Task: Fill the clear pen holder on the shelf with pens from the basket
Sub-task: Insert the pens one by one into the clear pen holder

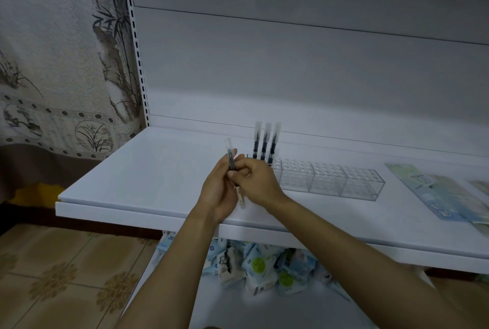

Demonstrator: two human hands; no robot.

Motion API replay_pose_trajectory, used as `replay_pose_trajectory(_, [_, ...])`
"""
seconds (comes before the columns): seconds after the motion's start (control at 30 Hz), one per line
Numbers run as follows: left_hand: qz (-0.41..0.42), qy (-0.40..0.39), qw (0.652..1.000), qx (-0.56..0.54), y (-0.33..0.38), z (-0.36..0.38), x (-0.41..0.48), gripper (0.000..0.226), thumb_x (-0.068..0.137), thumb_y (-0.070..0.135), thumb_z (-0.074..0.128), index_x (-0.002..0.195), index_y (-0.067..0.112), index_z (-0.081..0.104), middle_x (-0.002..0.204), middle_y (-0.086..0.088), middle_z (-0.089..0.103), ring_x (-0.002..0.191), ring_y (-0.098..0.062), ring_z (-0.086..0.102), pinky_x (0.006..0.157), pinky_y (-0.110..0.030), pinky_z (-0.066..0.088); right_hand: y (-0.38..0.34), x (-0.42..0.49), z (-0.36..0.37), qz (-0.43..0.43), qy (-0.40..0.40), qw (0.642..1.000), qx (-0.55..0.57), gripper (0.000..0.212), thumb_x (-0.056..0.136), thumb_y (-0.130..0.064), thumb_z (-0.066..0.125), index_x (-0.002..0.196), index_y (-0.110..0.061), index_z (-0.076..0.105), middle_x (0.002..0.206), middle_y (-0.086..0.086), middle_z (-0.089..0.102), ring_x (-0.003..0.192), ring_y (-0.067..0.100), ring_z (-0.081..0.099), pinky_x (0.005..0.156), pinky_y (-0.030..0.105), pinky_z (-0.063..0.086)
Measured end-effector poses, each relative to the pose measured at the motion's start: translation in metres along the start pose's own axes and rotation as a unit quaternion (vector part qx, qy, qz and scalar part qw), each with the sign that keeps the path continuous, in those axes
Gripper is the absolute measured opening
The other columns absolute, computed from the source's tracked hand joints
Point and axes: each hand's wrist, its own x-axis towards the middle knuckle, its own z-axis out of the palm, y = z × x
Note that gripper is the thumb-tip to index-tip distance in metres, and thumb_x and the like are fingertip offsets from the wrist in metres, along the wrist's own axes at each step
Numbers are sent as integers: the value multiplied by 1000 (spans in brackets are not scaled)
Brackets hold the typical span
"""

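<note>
**Holder Fill: Early Stage, Three Pens Seated**

**Status.** The left hand curls round a pen above the near-left part of the shelf. The right hand touches the left hand and pinches the same pen at mid-barrel. A white end shows below the hands; whether it is a second pen cannot be told. Just right of the hands, three pens stand upright in the left end of the holder. The rest of the holder, running right, appears empty, so most of the fill is judged outstanding. The basket is not in view.

**Surroundings.** A patterned curtain hangs at far left. A heap of packs lies on the lower shelf. Flat packets lie at the right end of the shelf, apart from the holder. Nothing covers the open slots; the three pens stand close to the hands' path.
</note>
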Motion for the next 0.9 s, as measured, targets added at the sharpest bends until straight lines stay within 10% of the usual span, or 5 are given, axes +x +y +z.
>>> replay_pose_trajectory(0.3, [-4,56,998,-33,2,-5,4,37,98,31,49,131,15,55,136,-4,55,129,-19,46,114,-35,31,-23,27,-34,7,84,996,32,13,83,-17,69,97,-18,67,81,3,72,77,16,70,80,42,57])
replay_pose_trajectory(0.9, [-5,51,992,119,-2,2,5,41,99,21,51,138,10,46,137,-7,54,127,-19,48,113,-33,33,-4,33,-43,-29,183,982,-41,13,83,-18,71,92,-14,63,76,-7,61,71,9,59,73,26,50])
